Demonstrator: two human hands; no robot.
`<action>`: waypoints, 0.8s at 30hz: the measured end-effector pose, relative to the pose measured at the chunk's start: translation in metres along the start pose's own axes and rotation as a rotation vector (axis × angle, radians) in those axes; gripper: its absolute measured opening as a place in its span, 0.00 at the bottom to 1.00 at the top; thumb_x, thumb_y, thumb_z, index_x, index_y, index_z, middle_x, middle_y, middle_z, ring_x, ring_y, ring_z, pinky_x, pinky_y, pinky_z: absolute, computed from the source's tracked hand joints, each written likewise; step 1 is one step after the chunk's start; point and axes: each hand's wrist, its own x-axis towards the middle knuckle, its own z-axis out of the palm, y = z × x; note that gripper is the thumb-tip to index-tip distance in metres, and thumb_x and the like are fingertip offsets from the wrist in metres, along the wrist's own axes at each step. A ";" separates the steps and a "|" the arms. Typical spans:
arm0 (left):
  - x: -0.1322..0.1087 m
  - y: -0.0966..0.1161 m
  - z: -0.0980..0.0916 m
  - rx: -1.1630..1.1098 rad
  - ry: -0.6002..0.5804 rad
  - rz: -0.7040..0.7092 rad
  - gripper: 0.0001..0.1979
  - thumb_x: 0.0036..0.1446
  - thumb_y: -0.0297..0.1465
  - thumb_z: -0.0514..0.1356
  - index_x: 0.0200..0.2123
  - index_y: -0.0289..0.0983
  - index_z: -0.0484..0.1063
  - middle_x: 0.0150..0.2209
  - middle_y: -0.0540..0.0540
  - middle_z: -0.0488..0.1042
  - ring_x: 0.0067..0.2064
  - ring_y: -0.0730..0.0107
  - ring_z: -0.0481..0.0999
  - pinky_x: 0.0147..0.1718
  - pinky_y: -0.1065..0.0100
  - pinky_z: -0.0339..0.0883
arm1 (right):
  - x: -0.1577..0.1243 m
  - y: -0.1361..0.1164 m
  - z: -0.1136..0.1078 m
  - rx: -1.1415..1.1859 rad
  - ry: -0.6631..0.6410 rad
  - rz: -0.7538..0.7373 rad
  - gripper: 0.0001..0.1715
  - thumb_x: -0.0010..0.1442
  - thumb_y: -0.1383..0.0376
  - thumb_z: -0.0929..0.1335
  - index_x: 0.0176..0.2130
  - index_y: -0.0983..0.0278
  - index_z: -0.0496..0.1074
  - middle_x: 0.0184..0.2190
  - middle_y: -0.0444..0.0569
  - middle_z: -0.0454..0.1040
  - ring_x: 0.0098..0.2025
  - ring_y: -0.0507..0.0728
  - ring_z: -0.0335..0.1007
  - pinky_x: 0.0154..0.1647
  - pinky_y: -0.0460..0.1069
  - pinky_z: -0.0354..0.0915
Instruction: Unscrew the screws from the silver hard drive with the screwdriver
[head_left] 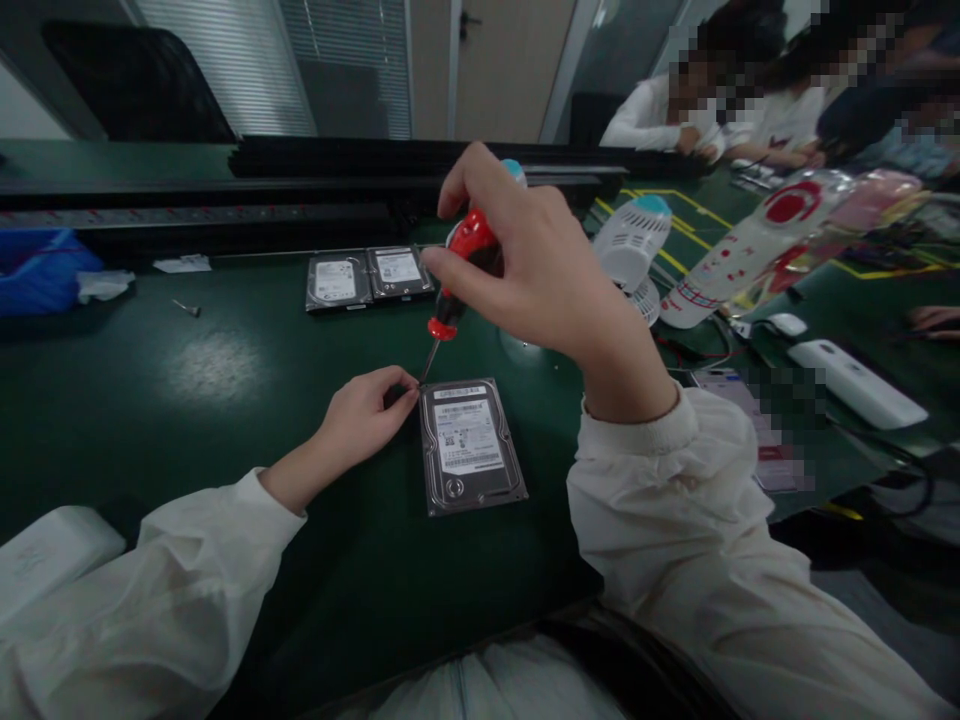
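Note:
A hard drive (469,430) with a white label lies flat on the dark green table in front of me. My right hand (525,260) is wrapped round the red and black handle of a screwdriver (444,318). The screwdriver leans a little, and its tip meets the drive's far left corner. Beside that corner, my left hand (367,408) has thumb and forefinger pinched together near the tip; whatever they hold, if anything, is too small to make out.
Two more hard drives (337,280) lie farther back. At the left are a blue bag (45,270), a small metal piece (187,308) and a white box (60,555). To the right stand a white fan (634,245), a bottle (750,250) and a phone (739,420). Other people sit at the back right.

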 end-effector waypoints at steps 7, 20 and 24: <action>-0.001 -0.001 0.000 -0.003 0.000 0.003 0.14 0.65 0.42 0.55 0.39 0.41 0.77 0.38 0.45 0.82 0.36 0.58 0.78 0.34 0.61 0.65 | 0.001 0.000 0.001 0.007 0.005 -0.065 0.10 0.62 0.63 0.67 0.43 0.57 0.62 0.49 0.48 0.74 0.48 0.58 0.72 0.41 0.50 0.65; -0.001 0.000 0.000 -0.013 -0.005 0.000 0.15 0.64 0.42 0.55 0.40 0.41 0.77 0.39 0.45 0.82 0.37 0.57 0.79 0.35 0.60 0.65 | 0.000 -0.001 0.000 0.031 0.008 -0.035 0.09 0.66 0.58 0.65 0.44 0.57 0.62 0.42 0.46 0.74 0.39 0.55 0.70 0.42 0.51 0.64; -0.001 0.000 -0.001 -0.012 -0.003 0.000 0.15 0.64 0.42 0.55 0.39 0.41 0.77 0.39 0.45 0.82 0.38 0.57 0.79 0.35 0.60 0.65 | -0.002 -0.002 -0.001 0.091 -0.003 -0.066 0.09 0.65 0.61 0.65 0.46 0.58 0.62 0.44 0.47 0.73 0.42 0.56 0.71 0.43 0.51 0.64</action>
